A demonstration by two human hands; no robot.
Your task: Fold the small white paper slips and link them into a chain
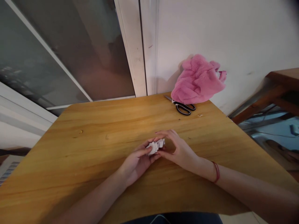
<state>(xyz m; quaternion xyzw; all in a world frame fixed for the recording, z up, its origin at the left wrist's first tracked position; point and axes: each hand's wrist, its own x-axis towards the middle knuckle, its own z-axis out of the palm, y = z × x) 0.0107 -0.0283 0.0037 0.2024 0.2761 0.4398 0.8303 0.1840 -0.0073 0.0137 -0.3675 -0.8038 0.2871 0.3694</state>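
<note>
Slips, small, white and paper-like (153,148), in a loose, uneven stack between the two hands, above the table (105,115); exact material and count cannot be told. Left hand (137,163): pinching the stack, thumb pressed on top, fingers curled beneath. Right hand (181,151): arched around the stack's right end, thumb and fingers spread apart; whether its tips touch the slips cannot be made out.

Main risk, as judged: the slips sliding out of line. Likely cause: edges are staggered and one thumb seems to give most of the hold, so a slip away from that thumb could work loose. Second risk: a nudge from the right hand's fingertips at the free end, skewing the stack or tipping pieces onto the table under the hands. Third: too hard a squeeze by the left thumb, which might bow or crease thin pieces; too light a one could let them fan.

Lesser concern: black-handled scissors (183,108), beyond the right hand against pink plush fabric (198,81). Both lie well apart from either hand, so snagging looks unlikely.
</note>
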